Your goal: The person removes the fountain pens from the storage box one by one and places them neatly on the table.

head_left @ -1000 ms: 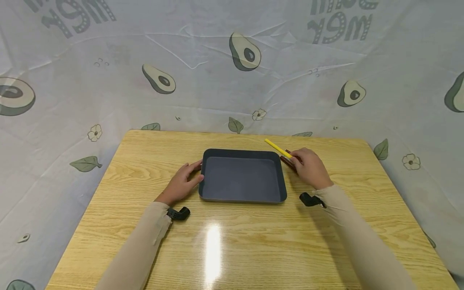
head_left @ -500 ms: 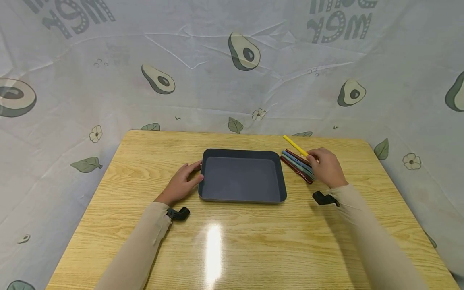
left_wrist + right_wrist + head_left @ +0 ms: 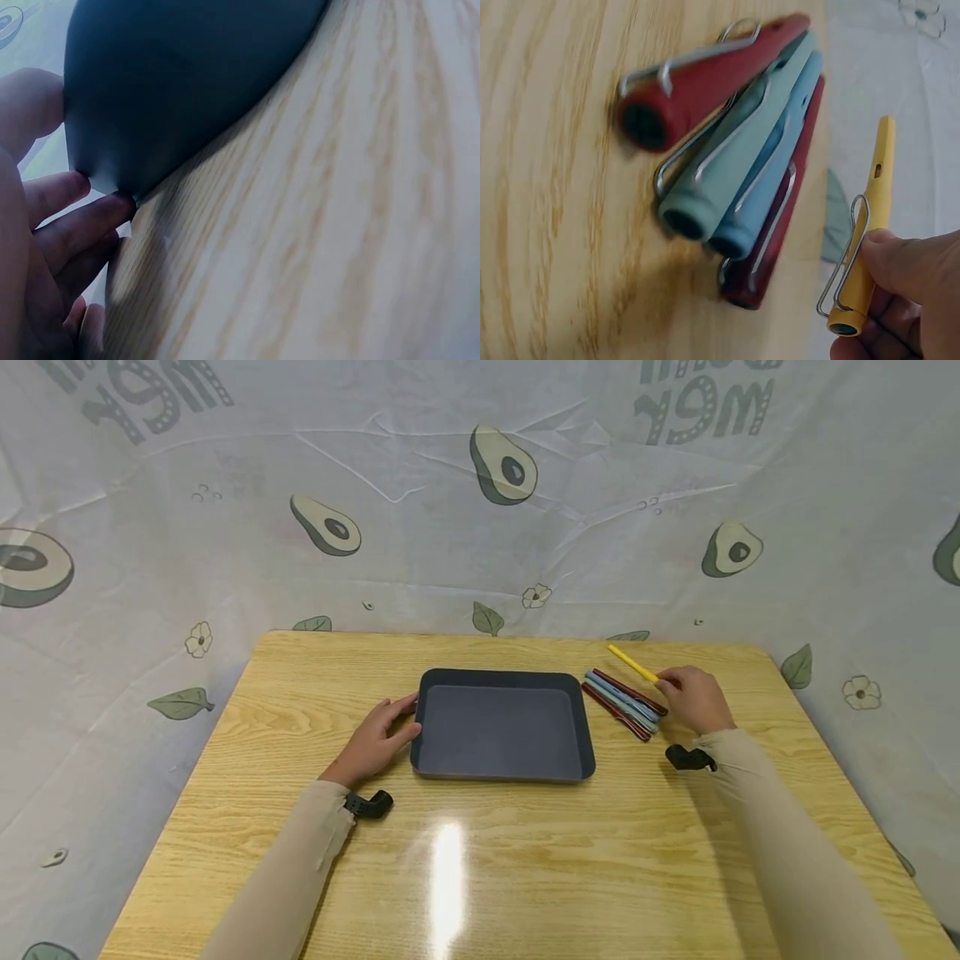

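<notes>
A yellow pen (image 3: 632, 662) with a wire clip is pinched between the thumb and fingers of my right hand (image 3: 696, 697), tilted up and toward the far left. Just left of that hand, several pens (image 3: 621, 700) lie side by side on the table; the right wrist view shows a red pen (image 3: 697, 90), a green pen (image 3: 727, 157), a blue pen (image 3: 769, 180) and another dark red pen (image 3: 780, 232), all with wire clips. My left hand (image 3: 375, 739) rests on the table with its fingertips against the left side of a dark grey rectangular tray (image 3: 498, 731).
The wooden table (image 3: 525, 877) carries the tray in the middle and the pens at its right. Behind the far table edge hangs a pale cloth (image 3: 420, 527) with avocado prints. A black wrist camera (image 3: 688, 758) sits on the right wrist.
My right hand has moved right with the yellow pen, away from the tray and off the row of pens, which now shows fully. The left hand and tray have stayed put.
</notes>
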`<state>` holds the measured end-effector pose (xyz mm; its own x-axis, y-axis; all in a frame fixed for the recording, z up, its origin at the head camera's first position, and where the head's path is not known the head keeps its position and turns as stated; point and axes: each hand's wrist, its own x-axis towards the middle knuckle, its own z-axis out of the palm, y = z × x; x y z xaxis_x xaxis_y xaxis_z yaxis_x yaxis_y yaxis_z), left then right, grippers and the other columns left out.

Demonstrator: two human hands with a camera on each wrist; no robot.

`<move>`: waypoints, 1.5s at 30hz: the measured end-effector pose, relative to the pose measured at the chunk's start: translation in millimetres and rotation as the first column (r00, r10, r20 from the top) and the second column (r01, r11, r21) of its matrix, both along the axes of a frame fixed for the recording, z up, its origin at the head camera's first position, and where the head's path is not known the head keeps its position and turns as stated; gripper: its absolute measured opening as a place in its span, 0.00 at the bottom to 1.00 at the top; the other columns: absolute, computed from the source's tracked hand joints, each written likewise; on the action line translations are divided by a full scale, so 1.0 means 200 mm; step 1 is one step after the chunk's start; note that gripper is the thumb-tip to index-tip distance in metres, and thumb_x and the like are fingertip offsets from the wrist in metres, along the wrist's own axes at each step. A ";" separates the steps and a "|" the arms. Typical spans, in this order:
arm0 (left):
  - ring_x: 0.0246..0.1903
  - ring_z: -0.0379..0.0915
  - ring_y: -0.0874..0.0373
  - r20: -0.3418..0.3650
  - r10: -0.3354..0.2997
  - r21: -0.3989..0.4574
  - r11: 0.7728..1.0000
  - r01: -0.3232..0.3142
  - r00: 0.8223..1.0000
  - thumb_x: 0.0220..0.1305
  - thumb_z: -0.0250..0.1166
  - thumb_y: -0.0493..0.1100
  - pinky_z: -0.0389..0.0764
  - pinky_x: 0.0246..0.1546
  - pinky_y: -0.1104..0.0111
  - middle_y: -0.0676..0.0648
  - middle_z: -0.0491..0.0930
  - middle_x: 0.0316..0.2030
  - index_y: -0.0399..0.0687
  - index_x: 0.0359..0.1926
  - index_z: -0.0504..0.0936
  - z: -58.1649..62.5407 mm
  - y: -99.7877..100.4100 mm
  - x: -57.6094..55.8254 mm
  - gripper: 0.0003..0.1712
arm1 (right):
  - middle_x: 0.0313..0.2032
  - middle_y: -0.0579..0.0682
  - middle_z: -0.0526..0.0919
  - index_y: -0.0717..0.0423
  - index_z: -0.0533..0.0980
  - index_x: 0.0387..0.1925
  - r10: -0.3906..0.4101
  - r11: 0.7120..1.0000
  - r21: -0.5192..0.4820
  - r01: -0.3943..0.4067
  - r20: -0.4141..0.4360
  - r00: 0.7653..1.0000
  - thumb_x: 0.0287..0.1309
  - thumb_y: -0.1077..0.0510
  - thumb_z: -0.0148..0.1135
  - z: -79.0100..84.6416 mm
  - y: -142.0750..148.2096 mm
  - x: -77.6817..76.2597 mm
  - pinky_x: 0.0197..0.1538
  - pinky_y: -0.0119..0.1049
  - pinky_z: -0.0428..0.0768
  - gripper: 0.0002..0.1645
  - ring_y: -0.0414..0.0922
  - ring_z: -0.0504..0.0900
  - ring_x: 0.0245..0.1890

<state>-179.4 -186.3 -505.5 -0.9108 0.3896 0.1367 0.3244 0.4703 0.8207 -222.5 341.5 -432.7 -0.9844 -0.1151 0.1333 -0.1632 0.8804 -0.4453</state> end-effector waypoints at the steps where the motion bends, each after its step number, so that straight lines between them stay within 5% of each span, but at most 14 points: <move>1: 0.74 0.60 0.44 0.001 -0.002 0.000 1.000 0.002 1.000 0.79 0.59 0.52 0.39 0.82 0.50 0.42 0.72 0.71 0.47 0.80 0.61 0.00 0.00 0.00 0.37 | 0.45 0.72 0.82 0.74 0.81 0.54 0.000 1.000 0.001 0.000 0.010 1.000 0.76 0.62 0.59 -0.01 0.01 0.00 0.36 0.54 0.80 0.17 0.61 0.81 0.39; 11: 0.75 0.59 0.44 0.012 -0.011 0.005 1.000 0.011 1.000 0.78 0.60 0.50 0.39 0.82 0.51 0.42 0.72 0.71 0.46 0.80 0.62 0.02 -0.01 0.06 0.36 | 0.52 0.72 0.80 0.73 0.80 0.58 0.018 1.000 0.011 -0.020 0.174 0.985 0.79 0.61 0.52 -0.08 0.05 0.01 0.50 0.64 0.81 0.20 0.65 0.81 0.48; 23: 0.75 0.59 0.44 -0.006 -0.012 -0.014 1.000 0.012 1.000 0.79 0.60 0.50 0.39 0.82 0.50 0.41 0.73 0.71 0.46 0.80 0.61 0.01 -0.03 0.07 0.36 | 0.55 0.73 0.78 0.73 0.76 0.63 0.061 0.996 0.053 -0.075 0.233 0.970 0.81 0.62 0.47 -0.07 0.05 0.00 0.56 0.67 0.77 0.22 0.68 0.76 0.53; 27: 0.75 0.58 0.44 -0.001 -0.014 -0.017 1.000 0.014 1.000 0.78 0.60 0.49 0.39 0.82 0.50 0.41 0.72 0.71 0.46 0.80 0.61 0.02 -0.03 0.07 0.36 | 0.55 0.73 0.78 0.73 0.75 0.64 0.063 0.996 0.040 -0.073 0.214 0.975 0.82 0.61 0.45 -0.08 0.05 0.00 0.55 0.67 0.77 0.23 0.68 0.77 0.54; 35: 0.75 0.60 0.44 0.002 -0.015 -0.007 1.000 0.015 1.000 0.79 0.60 0.49 0.39 0.82 0.50 0.41 0.72 0.71 0.47 0.81 0.60 0.01 -0.05 0.04 0.36 | 0.56 0.71 0.77 0.70 0.76 0.64 -0.012 0.998 -0.055 0.017 0.083 0.997 0.83 0.57 0.43 -0.08 0.02 0.06 0.35 0.48 0.75 0.24 0.60 0.78 0.40; 45: 0.74 0.61 0.44 0.012 -0.007 -0.012 1.000 0.007 1.000 0.79 0.60 0.49 0.39 0.82 0.51 0.41 0.72 0.71 0.48 0.80 0.60 0.00 -0.06 0.02 0.36 | 0.49 0.65 0.80 0.68 0.80 0.57 -0.021 0.981 -0.196 0.001 -0.100 0.995 0.80 0.59 0.50 -0.04 -0.12 0.16 0.49 0.61 0.80 0.19 0.60 0.79 0.47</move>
<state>-175.3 -198.4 -505.4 -0.9094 0.3979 0.1213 0.3183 0.4778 0.8188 -191.2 316.6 -441.0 -0.9656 -0.0660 0.2513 -0.2071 0.7799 -0.5907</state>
